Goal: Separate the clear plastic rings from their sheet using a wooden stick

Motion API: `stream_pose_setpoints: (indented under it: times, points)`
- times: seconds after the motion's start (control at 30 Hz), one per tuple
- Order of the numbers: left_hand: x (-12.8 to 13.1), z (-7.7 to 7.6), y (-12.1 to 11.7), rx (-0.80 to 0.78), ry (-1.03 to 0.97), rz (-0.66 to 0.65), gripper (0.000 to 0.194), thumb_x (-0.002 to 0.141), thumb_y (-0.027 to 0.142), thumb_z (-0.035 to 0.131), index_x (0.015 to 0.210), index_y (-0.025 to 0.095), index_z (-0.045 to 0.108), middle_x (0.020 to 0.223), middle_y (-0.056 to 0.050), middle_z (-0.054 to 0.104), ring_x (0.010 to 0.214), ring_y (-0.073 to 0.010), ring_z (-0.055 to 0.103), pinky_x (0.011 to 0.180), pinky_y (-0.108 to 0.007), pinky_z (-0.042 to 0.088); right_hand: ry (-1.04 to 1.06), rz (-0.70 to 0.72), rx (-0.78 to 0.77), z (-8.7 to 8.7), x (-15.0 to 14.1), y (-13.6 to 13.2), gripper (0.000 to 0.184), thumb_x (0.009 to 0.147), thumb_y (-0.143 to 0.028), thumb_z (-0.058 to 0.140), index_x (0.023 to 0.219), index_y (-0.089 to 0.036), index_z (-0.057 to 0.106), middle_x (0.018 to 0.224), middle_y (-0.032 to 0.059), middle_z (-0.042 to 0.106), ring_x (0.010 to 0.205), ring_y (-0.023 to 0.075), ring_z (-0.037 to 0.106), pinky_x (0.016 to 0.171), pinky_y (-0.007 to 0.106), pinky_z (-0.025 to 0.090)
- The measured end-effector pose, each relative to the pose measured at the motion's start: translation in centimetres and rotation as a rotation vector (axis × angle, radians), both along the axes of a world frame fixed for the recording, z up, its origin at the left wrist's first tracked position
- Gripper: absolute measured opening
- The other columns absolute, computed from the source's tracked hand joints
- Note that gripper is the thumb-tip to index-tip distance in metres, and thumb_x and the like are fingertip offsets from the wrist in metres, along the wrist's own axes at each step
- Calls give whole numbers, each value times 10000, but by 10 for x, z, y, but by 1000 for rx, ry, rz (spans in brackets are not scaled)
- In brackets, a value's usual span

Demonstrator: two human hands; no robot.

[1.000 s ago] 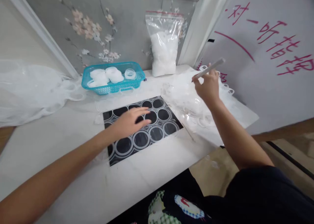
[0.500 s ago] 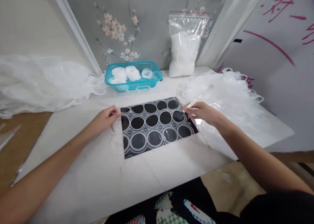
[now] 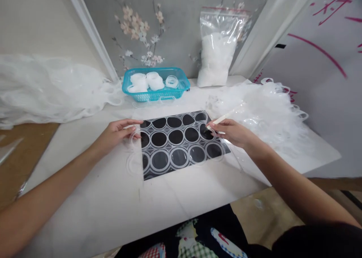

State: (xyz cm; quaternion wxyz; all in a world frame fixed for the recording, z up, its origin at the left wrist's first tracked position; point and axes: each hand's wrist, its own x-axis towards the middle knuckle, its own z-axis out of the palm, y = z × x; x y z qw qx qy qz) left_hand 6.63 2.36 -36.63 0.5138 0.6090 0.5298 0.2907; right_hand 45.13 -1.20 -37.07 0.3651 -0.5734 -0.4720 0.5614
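A clear plastic sheet of die-cut rings (image 3: pixel 132 163) lies over a black rectangular sheet (image 3: pixel 159 139) on the table, its left edge reaching past the black one. At the upper left corner, my left hand (image 3: pixel 120 132) has its index finger stretched onto the edge and its thumb apart below. My right hand (image 3: pixel 230 131) grips a slim white stick-like tool (image 3: pixel 223 118) at the right side. The tool's tip touches or hovers by a ring in the middle row; I cannot tell which.
Behind the sheets stands a blue plastic basket (image 3: pixel 157 95) with stacks of white rings. A zip bag of white material (image 3: pixel 216 58) leans against the wall. Heaps of translucent ring sheets lie left (image 3: pixel 56 88) and right (image 3: pixel 271 114).
My left hand's fingers have spread from a pinch, with the index reaching onto the corner. My right hand and the tool have shifted slightly left over the ring. The view has moved a little.
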Motion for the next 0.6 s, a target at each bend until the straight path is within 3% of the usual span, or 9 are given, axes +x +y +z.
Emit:
stream_pose_setpoints:
  times: [0.1,0.2,0.27,0.37,0.47,0.6]
  points:
    - [-4,1,-1,-17,103,-40,574,711,433,737,1211,173,634,703,-38,715,734,-213,690,683,-272,500,100,-76,-34,-3,-7,-4,382,584,-495,827,800,-199,717,896,41,669,763,151,613,653,283,514]
    - [-5,2,-1,1,92,-16,663,697,405,745,1300,183,583,704,-35,721,759,-223,698,734,-292,503,72,-98,59,-9,-10,-1,413,598,-504,816,820,-172,714,666,-14,552,543,71,446,474,216,352]
    - [-4,1,0,16,61,17,703,688,387,749,1333,186,556,710,-30,725,785,-230,704,772,-301,503,44,-106,118,-12,-10,4,420,599,-508,811,805,-157,711,568,-49,432,495,54,319,438,219,245]
    - [-1,-1,3,36,51,47,723,685,372,747,1353,190,540,720,-27,728,819,-241,708,805,-308,506,-7,-121,124,-9,-10,14,463,560,-526,818,789,-140,708,531,-65,354,493,59,271,438,233,197]
    - [2,-3,5,89,60,47,734,705,379,727,1379,185,513,714,-28,724,808,-246,705,800,-328,513,-109,-150,163,-4,-10,21,473,579,-554,787,784,-135,713,551,-41,436,496,66,321,444,234,232]
    - [4,-9,11,112,71,52,737,715,377,700,1383,135,504,731,-56,720,740,-226,677,766,-347,513,-295,-209,247,-8,-7,31,412,651,-531,734,813,-153,728,780,46,659,646,130,540,507,236,362]
